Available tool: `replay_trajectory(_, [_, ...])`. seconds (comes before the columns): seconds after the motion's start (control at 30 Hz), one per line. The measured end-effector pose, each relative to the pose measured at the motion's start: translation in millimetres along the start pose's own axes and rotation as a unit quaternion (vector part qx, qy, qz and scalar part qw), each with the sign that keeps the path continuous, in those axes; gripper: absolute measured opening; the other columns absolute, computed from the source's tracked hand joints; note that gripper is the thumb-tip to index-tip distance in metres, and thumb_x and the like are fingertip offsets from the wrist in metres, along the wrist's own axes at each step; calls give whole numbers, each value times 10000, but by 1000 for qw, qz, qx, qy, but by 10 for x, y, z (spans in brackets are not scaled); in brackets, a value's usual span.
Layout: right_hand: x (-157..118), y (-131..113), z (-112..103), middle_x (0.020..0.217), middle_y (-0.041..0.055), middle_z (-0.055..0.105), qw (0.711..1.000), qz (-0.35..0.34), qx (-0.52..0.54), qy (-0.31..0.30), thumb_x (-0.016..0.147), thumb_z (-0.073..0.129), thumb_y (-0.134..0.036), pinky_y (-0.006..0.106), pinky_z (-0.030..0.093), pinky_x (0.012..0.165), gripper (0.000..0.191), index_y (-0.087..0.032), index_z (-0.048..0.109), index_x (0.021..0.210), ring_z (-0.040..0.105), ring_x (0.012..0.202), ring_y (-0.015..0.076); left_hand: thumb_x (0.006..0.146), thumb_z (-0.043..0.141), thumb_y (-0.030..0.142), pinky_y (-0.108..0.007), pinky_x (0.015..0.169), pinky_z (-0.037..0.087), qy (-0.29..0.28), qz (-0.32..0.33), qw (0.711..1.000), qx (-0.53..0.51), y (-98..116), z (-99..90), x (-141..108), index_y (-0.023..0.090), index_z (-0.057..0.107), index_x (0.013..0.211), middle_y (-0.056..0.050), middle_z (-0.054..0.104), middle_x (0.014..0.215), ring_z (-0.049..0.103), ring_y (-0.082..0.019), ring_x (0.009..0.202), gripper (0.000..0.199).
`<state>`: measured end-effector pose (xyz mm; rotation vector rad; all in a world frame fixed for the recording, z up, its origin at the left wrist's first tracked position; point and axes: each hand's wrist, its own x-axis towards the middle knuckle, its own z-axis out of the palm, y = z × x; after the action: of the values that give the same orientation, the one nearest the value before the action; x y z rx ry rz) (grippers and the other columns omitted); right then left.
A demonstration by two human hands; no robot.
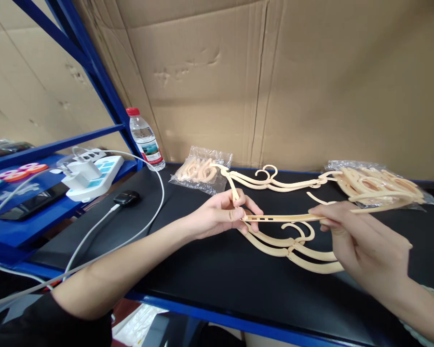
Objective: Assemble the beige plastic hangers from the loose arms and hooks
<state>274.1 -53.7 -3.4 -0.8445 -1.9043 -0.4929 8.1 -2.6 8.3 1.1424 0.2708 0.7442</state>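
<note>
A cream plastic clothes hanger (285,219) is held level between my two hands, its slotted edge facing me. My left hand (220,214) pinches its left end between thumb and fingers. A thin cream strip (234,189) rises from behind those fingers; whether it joins the held piece I cannot tell. My right hand (365,241) is closed around the right part, and the hanger runs on past it. Below the held piece, more cream hanger parts with curled hooks (292,243) lie on the black tabletop (217,274), partly hidden by my right hand.
Another hooked hanger (271,183) lies farther back, between a clear bag of cream rings (198,171) and a bag of hanger parts (376,183). At left are a water bottle (147,142), a power strip (94,178), a black device (126,198) and loose white cables.
</note>
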Motion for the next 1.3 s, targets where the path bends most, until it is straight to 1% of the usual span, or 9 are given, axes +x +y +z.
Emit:
replay_trajectory(0.23, [31, -16, -9, 750, 27, 663, 1000, 8, 10, 1, 846, 481, 51, 277, 491, 677, 353, -205, 646, 1026, 654, 666, 147, 777, 754, 207, -290, 645, 522, 3, -5, 1000, -22, 12, 32, 7, 173, 415, 734, -89, 693, 974, 713, -224, 782, 343])
replay_trajectory(0.37, [40, -35, -9, 752, 33, 666, 1000, 17, 6, -8, 850, 474, 51, 281, 485, 676, 358, -210, 648, 1022, 656, 679, 152, 757, 760, 198, -307, 660, 517, 5, -4, 1000, -27, 20, 45, 12, 171, 411, 717, -86, 697, 956, 712, -223, 752, 352])
replay_trajectory(0.57, [28, -33, -12, 752, 28, 673, 1000, 25, 11, -1, 849, 482, 35, 287, 499, 666, 348, -216, 656, 1015, 672, 688, 167, 751, 768, 200, -326, 686, 535, 13, 7, 1000, -16, 5, 39, 11, 170, 407, 716, -96, 712, 953, 717, -223, 747, 363])
replay_trajectory(0.67, [22, -20, -1, 762, 24, 674, 1000, 25, 15, 4, 844, 479, 40, 284, 505, 670, 358, -213, 657, 1025, 678, 715, 168, 756, 773, 213, -335, 694, 545, 37, 28, 999, 7, -21, 61, 4, 172, 418, 731, -94, 719, 943, 713, -213, 736, 358])
replay_trajectory(0.8, [25, -20, 10, 764, 13, 666, 1000, 19, 19, 3, 834, 473, 58, 282, 512, 682, 397, -223, 649, 1054, 674, 726, 161, 741, 792, 209, -296, 650, 531, 78, 52, 995, 20, -57, 117, 0, 171, 430, 722, -84, 730, 892, 700, -183, 681, 365])
replay_trajectory(0.97, [32, -44, 6, 740, -3, 660, 1000, 19, -2, 3, 829, 468, 60, 281, 509, 655, 413, -244, 645, 1048, 663, 668, 153, 696, 835, 223, -274, 616, 509, 124, 77, 989, 23, -103, 167, 7, 169, 425, 702, -78, 740, 833, 669, -149, 611, 414])
replay_trajectory(1.07, [26, -47, 8, 730, -8, 656, 1000, 10, -13, 14, 821, 464, 67, 271, 504, 640, 426, -247, 639, 1049, 659, 658, 145, 697, 837, 233, -267, 597, 499, 146, 90, 985, 28, -135, 186, 11, 174, 410, 696, -71, 742, 807, 655, -140, 589, 431])
replay_trajectory(1.2, [19, -63, 20, 723, -10, 663, 1000, 14, -25, 7, 815, 463, 64, 267, 503, 630, 408, -239, 640, 1025, 650, 624, 136, 711, 814, 193, -240, 554, 474, 181, 109, 977, 40, -166, 209, 21, 178, 391, 681, -55, 735, 775, 632, -119, 557, 425])
replay_trajectory(1.3, [32, -92, 19, 734, -2, 673, 999, 30, -11, 10, 815, 469, 53, 276, 515, 643, 400, -237, 647, 1026, 670, 655, 151, 719, 799, 171, -221, 524, 458, 204, 117, 970, 52, -169, 231, 27, 177, 385, 667, -49, 735, 765, 625, -108, 537, 417])
